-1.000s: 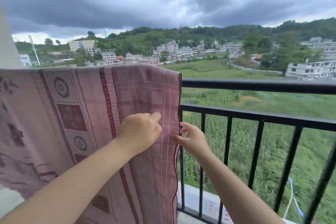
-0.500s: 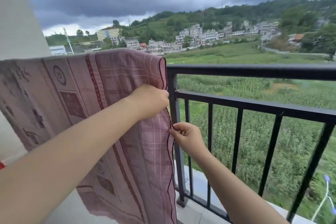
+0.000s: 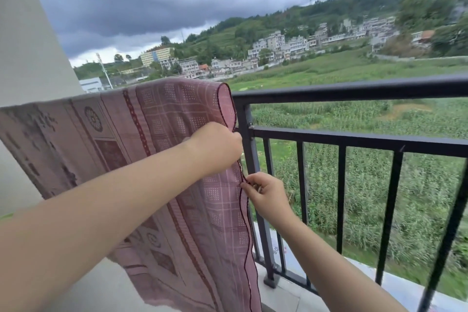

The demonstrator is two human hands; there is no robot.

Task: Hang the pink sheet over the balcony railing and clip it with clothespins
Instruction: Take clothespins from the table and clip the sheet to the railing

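Note:
The pink sheet [image 3: 162,129], patterned with darker squares and bands, hangs draped over the black balcony railing [image 3: 354,90], covering its left part. My left hand [image 3: 217,149] is closed on the sheet's right hem just below the top rail. A little lower, my right hand [image 3: 266,194] pinches the same dark-stitched hem between thumb and fingers. No clothespins are in view.
A pale wall [image 3: 27,58] stands at the left. Vertical black bars [image 3: 342,197] run below a second rail to the right of the sheet. The balcony floor ledge [image 3: 286,294] lies below. Beyond are green fields and distant buildings.
Both hands have slid down the sheet's right hem. The view has swung left and tilted, so the railing now slants.

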